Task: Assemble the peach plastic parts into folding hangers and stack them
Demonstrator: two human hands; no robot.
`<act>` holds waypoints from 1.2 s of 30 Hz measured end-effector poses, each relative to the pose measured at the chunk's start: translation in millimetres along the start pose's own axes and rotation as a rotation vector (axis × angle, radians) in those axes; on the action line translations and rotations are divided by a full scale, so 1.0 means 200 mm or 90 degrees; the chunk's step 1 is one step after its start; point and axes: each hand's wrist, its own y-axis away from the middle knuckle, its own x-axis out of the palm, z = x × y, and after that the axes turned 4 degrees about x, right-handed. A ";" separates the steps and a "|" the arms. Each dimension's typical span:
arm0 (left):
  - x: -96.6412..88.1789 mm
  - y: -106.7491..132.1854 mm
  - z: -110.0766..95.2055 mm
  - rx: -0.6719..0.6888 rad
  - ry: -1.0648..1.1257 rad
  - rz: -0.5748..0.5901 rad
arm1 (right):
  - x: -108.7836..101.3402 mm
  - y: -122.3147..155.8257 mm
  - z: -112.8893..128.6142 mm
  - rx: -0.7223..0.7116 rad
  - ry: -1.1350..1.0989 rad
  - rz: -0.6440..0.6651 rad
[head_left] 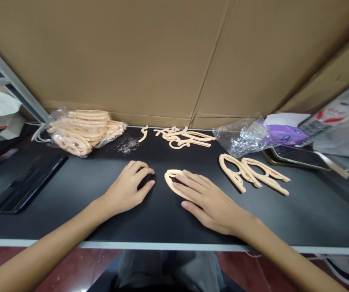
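My right hand (209, 200) lies flat, fingers stretched out, over a cream plastic folding hanger (171, 183) on the black tabletop. The hanger's rounded left end shows; the hand hides the rest. To its left, my left hand (131, 184) rests on the table with curved fingers, thumb and forefinger apart and nothing between them. Two similar cream folding hangers (235, 178) (267, 176) lie to the right of my right hand. Behind the hands is a loose pile of cream hanger parts (182, 137), some of them hook-shaped. A single curved cream piece (143, 134) lies left of that pile.
At the back left lies a clear bag packed with cream hangers (83, 129), beside small crumbs (128, 144). A dark glossy panel (30, 184) is at left. Crumpled plastic (238, 136), a purple tissue pack (285, 133) and a phone-like device (300, 157) are at right. Cardboard (126, 52) stands behind.
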 end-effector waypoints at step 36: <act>-0.02 -0.25 0.42 -0.092 -0.140 -0.022 | 0.08 -0.34 -0.52 0.330 0.169 -0.151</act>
